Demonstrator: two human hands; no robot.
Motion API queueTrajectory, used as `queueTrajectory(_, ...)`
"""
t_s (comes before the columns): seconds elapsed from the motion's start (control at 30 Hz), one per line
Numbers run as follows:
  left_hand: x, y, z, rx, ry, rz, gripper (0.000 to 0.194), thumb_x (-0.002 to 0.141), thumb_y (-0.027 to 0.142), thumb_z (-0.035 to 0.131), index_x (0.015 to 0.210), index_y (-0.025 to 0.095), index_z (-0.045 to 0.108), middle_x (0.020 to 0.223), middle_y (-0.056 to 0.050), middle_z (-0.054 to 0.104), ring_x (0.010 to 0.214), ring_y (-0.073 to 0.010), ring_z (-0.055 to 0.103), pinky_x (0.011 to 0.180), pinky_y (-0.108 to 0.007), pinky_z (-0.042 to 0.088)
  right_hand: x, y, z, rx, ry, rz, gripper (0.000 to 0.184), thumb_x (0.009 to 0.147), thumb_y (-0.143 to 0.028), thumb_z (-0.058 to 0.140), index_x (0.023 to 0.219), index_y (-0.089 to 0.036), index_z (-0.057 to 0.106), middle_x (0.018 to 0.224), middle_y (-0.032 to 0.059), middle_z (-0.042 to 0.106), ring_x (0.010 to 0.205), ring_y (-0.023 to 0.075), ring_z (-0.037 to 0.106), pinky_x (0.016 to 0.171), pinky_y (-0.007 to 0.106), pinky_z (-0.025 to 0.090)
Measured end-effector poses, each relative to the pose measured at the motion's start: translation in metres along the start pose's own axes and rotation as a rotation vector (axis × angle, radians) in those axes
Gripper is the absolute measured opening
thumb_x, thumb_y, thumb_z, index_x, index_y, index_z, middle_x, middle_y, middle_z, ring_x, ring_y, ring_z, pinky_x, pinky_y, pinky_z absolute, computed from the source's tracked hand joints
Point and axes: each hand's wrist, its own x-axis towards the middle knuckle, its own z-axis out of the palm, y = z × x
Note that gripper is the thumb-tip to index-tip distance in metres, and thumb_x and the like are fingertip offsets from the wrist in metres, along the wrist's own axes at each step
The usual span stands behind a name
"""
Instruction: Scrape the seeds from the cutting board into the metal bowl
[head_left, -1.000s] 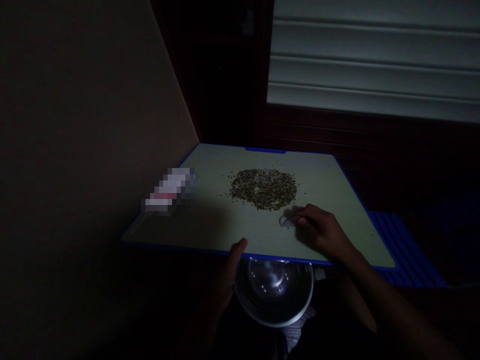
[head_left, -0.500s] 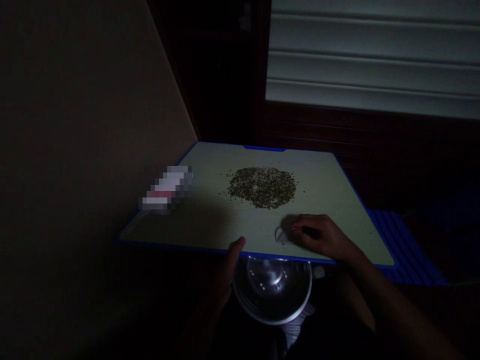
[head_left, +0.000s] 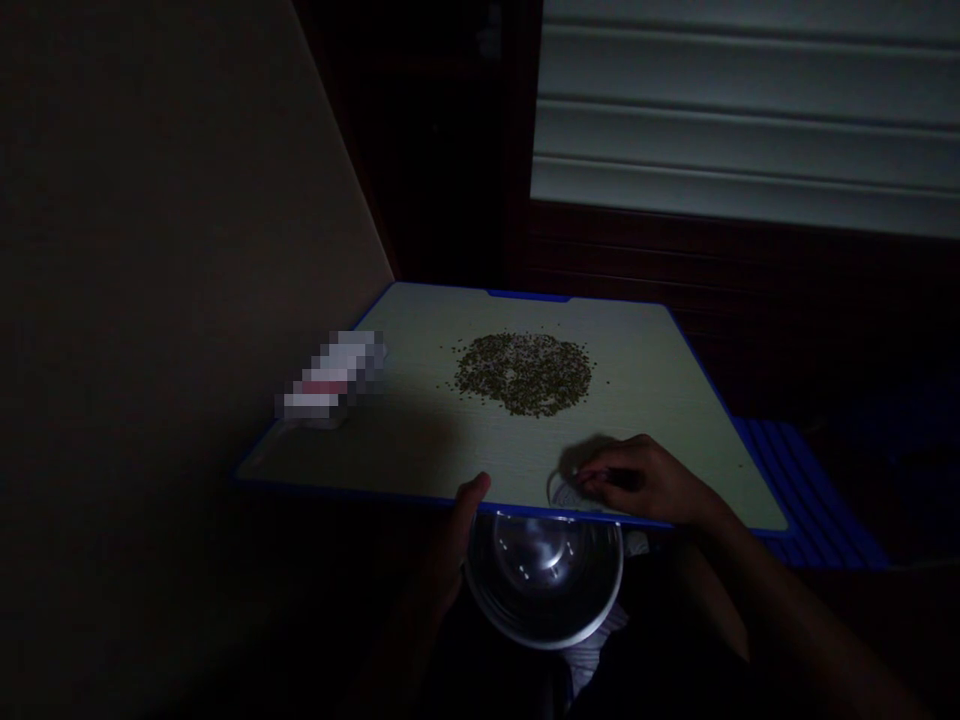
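Observation:
A low table (head_left: 420,440) with a pale top and blue edging stands before me. Loosely spread on it lies a roundish patch of small brownish-green seeds or grains (head_left: 525,375). The thumb of my left hand (head_left: 459,540) lies over the table's near edge, and its other fingers are hidden below. My right hand (head_left: 645,480) is closed in a pinch low over the tabletop, near the front. By its fingertips shows a small, round, thin-rimmed thing (head_left: 562,492) with a speckled inside, too dim to name. A shiny metal bowl (head_left: 547,610) sits under the edge, beside my left hand.
A blurred white and red packet (head_left: 330,378) lies at the table's left edge. A wall or panel (head_left: 187,250) rises on the left. Dark wood and a pale slatted panel (head_left: 735,120) stand behind. Blue striped cloth (head_left: 810,490) lies beyond the right edge.
My right hand has shifted slightly down and toward me. A little more of the round, speckled thing shows by its fingers. My left hand, the seeds and the bowl have stayed put.

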Motion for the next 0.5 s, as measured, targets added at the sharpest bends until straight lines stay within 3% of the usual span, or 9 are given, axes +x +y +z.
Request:
queueTrajectory(0.13, 0.0021, -0.0023, 0.0013, -0.008, 0.041, 0.01, 0.041, 0.075, 0.048, 0.08, 0.104, 0.021, 0.073, 0.115, -0.009, 0.076, 0.125, -0.0315, 0.062, 0.112, -0.041, 0.041, 0.0, -0.0006, -0.0002, 0.002, -0.008, -0.001, 0.015, 0.092, -0.026, 0.067, 0.103, -0.022, 0.077, 0.091, 0.0043, 0.079, 0.074, 0.0151, 0.072, 0.067, 0.027, 0.056)
queueTrajectory(0.3, -0.0013, -0.0002, 0.0027, -0.002, 0.046, -0.049, 0.039, 0.075, 0.049, 0.079, 0.098, 0.018, 0.075, 0.105, -0.011, 0.078, 0.116, -0.0339, 0.067, 0.108, -0.045, 0.045, 0.0007, -0.0032, -0.0003, 0.011, -0.008, -0.008, 0.015, 0.093, -0.026, 0.067, 0.104, -0.023, 0.077, 0.089, 0.0027, 0.079, 0.073, 0.014, 0.072, 0.067, 0.026, 0.056)
queueTrajectory(0.5, 0.0023, -0.0036, 0.0007, -0.001, 0.097, -0.006, 0.04, 0.072, 0.048, 0.083, 0.099, 0.02, 0.074, 0.114, -0.011, 0.076, 0.124, -0.0338, 0.063, 0.113, -0.044, 0.041, 0.0, -0.0024, -0.0009, 0.007, -0.019, -0.003, 0.017, 0.093, -0.027, 0.067, 0.106, -0.024, 0.077, 0.091, 0.0024, 0.079, 0.075, 0.0152, 0.073, 0.067, 0.028, 0.057)
